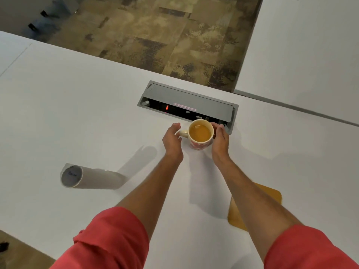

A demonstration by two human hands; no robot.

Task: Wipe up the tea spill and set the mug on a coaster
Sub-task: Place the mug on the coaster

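A cream mug (200, 133) with red spots, nearly full of amber tea, stands upright on the white table (77, 113) just in front of the power socket box. Its handle points left. My left hand (172, 140) is open beside the handle, fingers apart, apparently not gripping it. My right hand (220, 140) cups the mug's right side, fingers curved by the wall; contact is unclear. A tan square coaster (272, 193) lies near the table's front right, partly hidden under my right forearm. No spill shows on the table.
A white roll of paper towel (72, 176) stands on the table at the left. A grey recessed socket box (186, 105) with its lid up sits right behind the mug. Beyond the table's far edge is brown patterned carpet (155, 35). A second white table (310, 55) adjoins at right.
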